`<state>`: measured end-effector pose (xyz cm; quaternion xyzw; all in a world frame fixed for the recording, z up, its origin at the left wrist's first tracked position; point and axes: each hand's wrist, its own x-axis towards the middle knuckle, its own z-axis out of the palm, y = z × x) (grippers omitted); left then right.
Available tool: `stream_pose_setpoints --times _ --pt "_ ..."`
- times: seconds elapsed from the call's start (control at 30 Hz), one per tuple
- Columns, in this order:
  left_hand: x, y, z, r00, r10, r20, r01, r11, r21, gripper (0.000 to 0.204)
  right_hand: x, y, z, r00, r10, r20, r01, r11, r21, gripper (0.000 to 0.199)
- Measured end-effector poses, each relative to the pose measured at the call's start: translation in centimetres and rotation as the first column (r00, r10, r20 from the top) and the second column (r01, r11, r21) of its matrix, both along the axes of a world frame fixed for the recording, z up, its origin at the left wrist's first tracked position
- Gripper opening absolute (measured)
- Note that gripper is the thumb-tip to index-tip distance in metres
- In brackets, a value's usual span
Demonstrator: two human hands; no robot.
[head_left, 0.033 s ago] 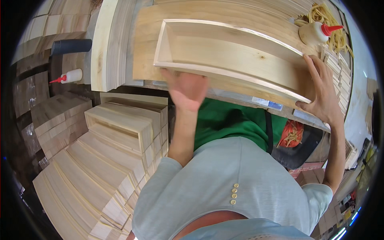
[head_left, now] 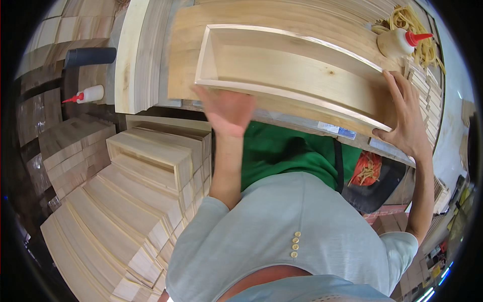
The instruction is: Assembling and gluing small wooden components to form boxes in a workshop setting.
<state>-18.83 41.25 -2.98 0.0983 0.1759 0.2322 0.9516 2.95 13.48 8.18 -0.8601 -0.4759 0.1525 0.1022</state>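
Note:
A long, shallow wooden box of pale wood lies slantwise on the bench, its hollow facing up. At its right end my right hand grips it, thumb on the near edge and fingers on the far edge. My left hand is at the box's near left corner, slightly smeared by motion. Its thumb stands apart to the left, and its fingers are close to the near wall; whether they touch it I cannot tell. Nothing shows in that hand.
Under the box is a wooden board. Beyond its right end stand a white red-tipped glue bottle and a heap of rubber bands. Stacked boards lie left, another glue bottle farther left. Piled wooden boxes fill the lower left.
My left hand has shifted slightly left along the box's near edge. The right hand and the box look almost unmoved.

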Motion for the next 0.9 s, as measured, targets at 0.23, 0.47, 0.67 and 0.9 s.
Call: stream_pose_setpoints --times 0.23,0.47,0.67,0.9 --pt "-0.6 2.2 -0.5 0.98 0.102 -0.168 -0.096 0.994 0.047 0.063 -0.4 -0.1 -0.3 0.999 -0.026 0.031 0.026 1.0 -0.012 0.117" --pt "-2.1 3.1 -1.4 0.999 0.029 -0.046 -0.021 0.986 0.167 0.055 -0.7 -0.6 -0.3 0.999 -0.004 0.049 0.006 1.0 -0.026 0.117" --pt "-4.6 7.3 4.3 0.736 0.316 -0.599 0.324 0.612 0.721 0.077 -1.1 -0.6 -0.7 0.981 0.089 0.171 -0.088 0.996 -0.01 0.127" --pt "0.6 7.9 9.3 0.841 0.251 -0.48 0.534 -0.535 0.655 0.109 -0.7 -2.5 0.3 0.994 -0.017 0.11 0.022 0.999 -0.044 0.121"
